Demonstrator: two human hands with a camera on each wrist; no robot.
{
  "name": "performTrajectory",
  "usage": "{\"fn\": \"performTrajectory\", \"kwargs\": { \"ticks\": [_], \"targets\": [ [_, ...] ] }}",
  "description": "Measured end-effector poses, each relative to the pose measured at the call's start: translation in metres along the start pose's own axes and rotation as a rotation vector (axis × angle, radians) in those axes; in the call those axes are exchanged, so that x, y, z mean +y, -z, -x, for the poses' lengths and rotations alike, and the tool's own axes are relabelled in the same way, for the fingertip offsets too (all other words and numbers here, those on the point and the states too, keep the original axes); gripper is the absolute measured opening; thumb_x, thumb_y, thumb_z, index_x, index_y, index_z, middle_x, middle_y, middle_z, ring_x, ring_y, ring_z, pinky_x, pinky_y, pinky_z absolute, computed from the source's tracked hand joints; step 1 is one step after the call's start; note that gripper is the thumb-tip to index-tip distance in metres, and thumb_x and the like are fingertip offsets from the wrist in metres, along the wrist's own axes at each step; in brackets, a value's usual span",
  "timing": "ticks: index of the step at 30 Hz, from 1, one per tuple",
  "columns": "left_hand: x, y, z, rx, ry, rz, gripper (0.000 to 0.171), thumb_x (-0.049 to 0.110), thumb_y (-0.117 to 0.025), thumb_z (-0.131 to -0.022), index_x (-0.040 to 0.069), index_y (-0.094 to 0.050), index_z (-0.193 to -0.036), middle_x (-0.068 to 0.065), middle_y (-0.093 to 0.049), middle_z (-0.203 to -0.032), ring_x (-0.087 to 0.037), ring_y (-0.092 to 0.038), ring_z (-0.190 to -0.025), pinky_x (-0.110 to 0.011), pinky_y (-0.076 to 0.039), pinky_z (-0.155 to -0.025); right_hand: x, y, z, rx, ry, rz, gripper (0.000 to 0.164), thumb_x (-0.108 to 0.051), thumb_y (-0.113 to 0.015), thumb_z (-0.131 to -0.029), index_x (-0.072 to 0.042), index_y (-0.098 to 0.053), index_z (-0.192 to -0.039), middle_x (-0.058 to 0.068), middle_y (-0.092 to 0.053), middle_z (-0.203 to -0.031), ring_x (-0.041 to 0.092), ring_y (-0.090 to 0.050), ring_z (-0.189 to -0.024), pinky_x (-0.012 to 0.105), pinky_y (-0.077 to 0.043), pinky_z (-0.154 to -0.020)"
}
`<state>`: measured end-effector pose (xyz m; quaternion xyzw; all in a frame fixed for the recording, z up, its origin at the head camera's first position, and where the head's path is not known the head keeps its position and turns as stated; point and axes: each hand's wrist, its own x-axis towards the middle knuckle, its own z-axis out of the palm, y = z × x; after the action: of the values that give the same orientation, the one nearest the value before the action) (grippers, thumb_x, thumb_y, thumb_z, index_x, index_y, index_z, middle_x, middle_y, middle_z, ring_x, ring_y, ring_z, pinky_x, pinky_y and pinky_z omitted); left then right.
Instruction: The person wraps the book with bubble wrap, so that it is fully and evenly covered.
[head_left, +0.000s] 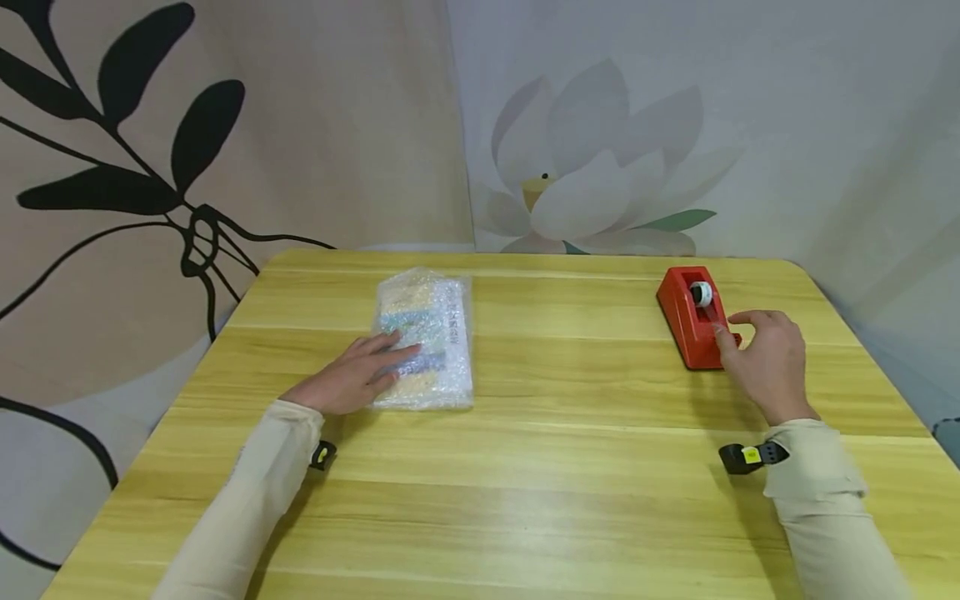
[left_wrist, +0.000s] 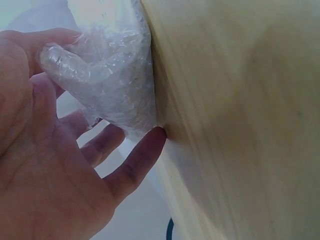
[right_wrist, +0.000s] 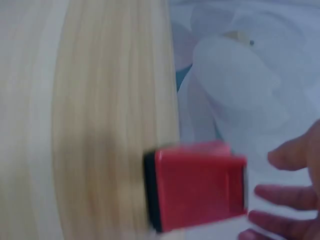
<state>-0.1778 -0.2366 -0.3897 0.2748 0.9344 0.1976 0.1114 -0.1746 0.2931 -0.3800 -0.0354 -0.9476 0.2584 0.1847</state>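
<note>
A flat book-like item wrapped in bubble wrap (head_left: 442, 325) lies on the table, left of the middle. My left hand (head_left: 352, 375) rests on its near left part with the fingers spread. In the left wrist view, crumpled wrap (left_wrist: 115, 80) sticks up beside the fingers (left_wrist: 137, 167). To the right stands a red tape dispenser (head_left: 684, 321) with a small white roll (head_left: 701, 293) in it. My right hand (head_left: 768, 358) hovers at its near right side, thumb and fingers apart. The right wrist view shows those fingers (right_wrist: 285, 195) just off the front of the dispenser (right_wrist: 195, 190).
The wooden table (head_left: 525, 500) reaches back to a wall covering printed with a pale flower (head_left: 585, 158) and dark leaves (head_left: 146, 62). A small black device (head_left: 750, 457) is strapped at the right wrist, another (head_left: 322, 455) at the left.
</note>
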Motion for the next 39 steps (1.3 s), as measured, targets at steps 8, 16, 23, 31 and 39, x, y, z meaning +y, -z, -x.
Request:
{"fn": "performTrajectory", "kwargs": {
  "ticks": [8,16,23,31,39],
  "targets": [
    [-0.001,0.000,0.001,0.016,-0.002,-0.006,0.049,0.016,-0.045,-0.107,0.011,-0.038,-0.155,-0.027,-0.019,-0.165,-0.049,-0.015,-0.153,-0.070,-0.014,-0.121,0.018,0.009,-0.014,-0.297,-0.220,-0.069,0.058,-0.041,-0.046,-0.104,0.009,-0.058,-0.130,0.034,-0.056,-0.131,0.044,-0.051,-0.110,0.043,-0.048,-0.077],
    [0.001,0.001,-0.001,0.019,0.001,0.001,0.049,0.017,-0.044,-0.108,0.012,-0.037,-0.156,-0.027,-0.018,-0.165,-0.050,-0.014,-0.152,-0.071,-0.015,-0.119,0.012,0.006,-0.022,-0.205,-0.295,-0.137,0.046,-0.034,-0.057,-0.100,0.006,-0.067,-0.119,0.028,-0.061,-0.121,0.031,-0.049,-0.101,0.029,-0.039,-0.069],
    [0.000,0.000,-0.001,0.014,0.015,0.005,0.049,0.018,-0.044,-0.108,0.013,-0.037,-0.156,-0.025,-0.017,-0.166,-0.049,-0.013,-0.153,-0.071,-0.015,-0.120,0.005,0.004,-0.028,-0.087,-0.136,-0.060,0.033,-0.023,-0.058,-0.098,0.005,-0.073,-0.100,0.030,-0.071,-0.102,0.040,-0.053,-0.103,0.036,-0.033,-0.076],
    [0.000,-0.002,0.003,0.023,0.032,0.018,0.049,0.018,-0.045,-0.108,0.015,-0.038,-0.156,-0.024,-0.017,-0.166,-0.049,-0.012,-0.153,-0.072,-0.015,-0.119,-0.002,0.021,-0.059,-0.255,-0.294,-0.304,0.044,-0.036,-0.047,-0.104,0.001,-0.062,-0.123,-0.009,-0.063,-0.092,0.010,-0.055,-0.081,0.024,-0.049,-0.063],
    [-0.001,-0.006,0.000,0.022,0.026,0.016,0.049,0.019,-0.045,-0.108,0.016,-0.038,-0.156,-0.023,-0.017,-0.167,-0.048,-0.012,-0.154,-0.071,-0.017,-0.119,-0.003,0.026,-0.088,-0.368,-0.382,-0.539,0.033,-0.035,-0.042,-0.107,-0.007,-0.058,-0.117,-0.018,-0.059,-0.079,0.006,-0.055,-0.076,0.019,-0.052,-0.068]
  ]
}}
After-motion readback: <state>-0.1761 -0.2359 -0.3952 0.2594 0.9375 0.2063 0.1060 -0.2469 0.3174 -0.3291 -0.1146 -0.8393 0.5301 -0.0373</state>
